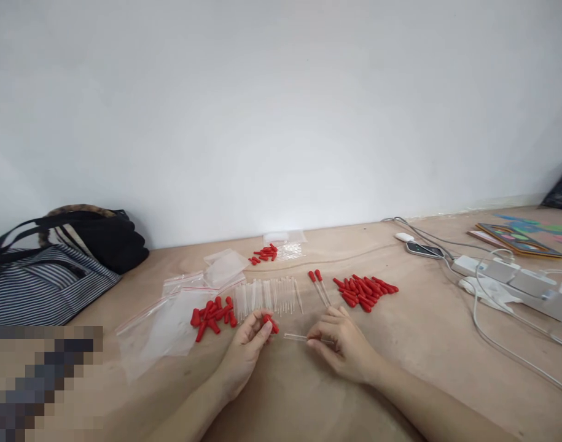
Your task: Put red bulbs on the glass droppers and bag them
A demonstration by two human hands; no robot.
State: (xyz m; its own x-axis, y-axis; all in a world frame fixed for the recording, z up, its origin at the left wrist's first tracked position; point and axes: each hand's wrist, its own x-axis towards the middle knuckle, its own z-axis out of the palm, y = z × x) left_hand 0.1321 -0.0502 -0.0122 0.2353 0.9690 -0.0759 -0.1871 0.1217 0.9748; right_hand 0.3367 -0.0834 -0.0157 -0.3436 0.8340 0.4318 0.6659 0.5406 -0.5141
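My left hand (pixel 249 345) pinches a red rubber dropper bulb (pixel 272 323) between thumb and fingers. Facing it, my right hand (pixel 340 342) is closed around a thin clear glass dropper tube (pixel 295 336), whose bare end points left toward the bulb, a short gap away. Two droppers (pixel 318 282) with red bulbs fitted lie just beyond my right hand. A row of clear glass tubes (pixel 271 296) lies beyond my left hand. Loose red bulbs (pixel 212 314) form a pile left of that hand, and more red bulbs (pixel 366 290) are heaped at the right.
Clear zip bags (pixel 163 325) lie at the left. Farther back are small red bulbs (pixel 263 253) beside thin tubes (pixel 290 250). A striped bag (pixel 45 282) stands far left. Power strips (pixel 515 279), white cables and a dark device (pixel 424 249) occupy the right.
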